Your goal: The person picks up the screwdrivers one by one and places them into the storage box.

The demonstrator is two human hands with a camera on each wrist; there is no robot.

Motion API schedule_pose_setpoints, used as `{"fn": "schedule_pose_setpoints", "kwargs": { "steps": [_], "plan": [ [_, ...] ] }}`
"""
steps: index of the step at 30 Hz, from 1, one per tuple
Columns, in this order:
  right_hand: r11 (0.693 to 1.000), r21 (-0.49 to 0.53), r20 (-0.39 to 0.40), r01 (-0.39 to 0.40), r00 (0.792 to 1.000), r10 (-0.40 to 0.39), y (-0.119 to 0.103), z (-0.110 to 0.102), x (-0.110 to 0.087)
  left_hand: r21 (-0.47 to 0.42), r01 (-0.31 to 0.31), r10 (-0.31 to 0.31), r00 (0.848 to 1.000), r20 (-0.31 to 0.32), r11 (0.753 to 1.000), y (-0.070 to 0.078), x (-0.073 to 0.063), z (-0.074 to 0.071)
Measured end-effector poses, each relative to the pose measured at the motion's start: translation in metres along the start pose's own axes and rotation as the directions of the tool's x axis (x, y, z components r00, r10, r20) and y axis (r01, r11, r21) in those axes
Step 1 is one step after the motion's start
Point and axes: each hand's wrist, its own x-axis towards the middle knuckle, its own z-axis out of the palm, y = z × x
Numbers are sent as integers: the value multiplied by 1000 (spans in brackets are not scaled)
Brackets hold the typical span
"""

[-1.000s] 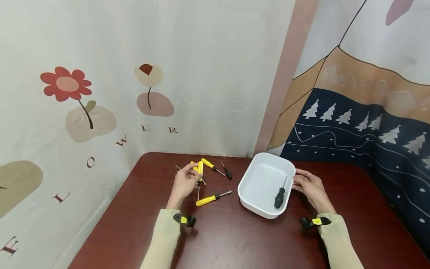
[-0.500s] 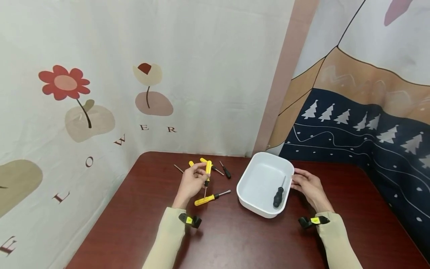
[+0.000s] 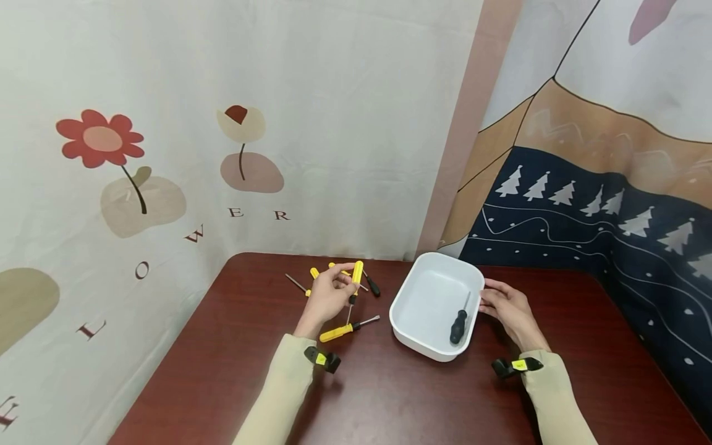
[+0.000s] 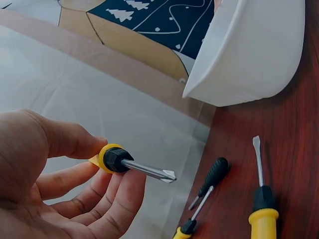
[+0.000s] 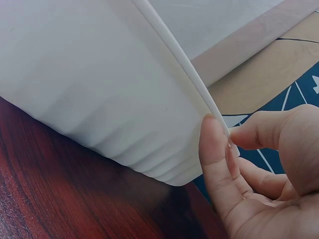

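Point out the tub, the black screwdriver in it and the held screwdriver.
Tub [image 3: 423, 304]: head view, on its bare inside floor.
Black screwdriver [image 3: 458, 328]: head view, on its handle.
Held screwdriver [image 4: 116, 158]: left wrist view, on the black collar behind its shaft.

Screwdriver in tray; more screwdrivers left, on table.

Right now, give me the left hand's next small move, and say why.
Probably carry the yellow-handled, metal-shafted screwdriver rightward, over the white rounded-rectangular tub: the left hand grips it to the tub's left, the right hand pinches the tub's rim, and a black-handled, metal-shafted screwdriver already lies inside.
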Motion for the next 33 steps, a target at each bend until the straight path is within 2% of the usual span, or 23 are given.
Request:
{"fn": "schedule_pose_setpoints", "kwargs": {
  "steps": [4, 27, 33],
  "plan": [
    [1000, -6, -5, -4, 1000, 4, -1, 1, 1, 12, -25, 24, 999, 22, 1000, 4, 2, 2],
    [1000, -13, -17, -11, 1000, 11, 0, 1, 1, 104, -81, 70, 992, 108, 991, 31, 10, 16],
    [1000, -21, -18, -12, 1000, 11, -1, 1, 1, 133, -103, 86, 988, 127, 986, 34, 13, 21]
  ]
}}
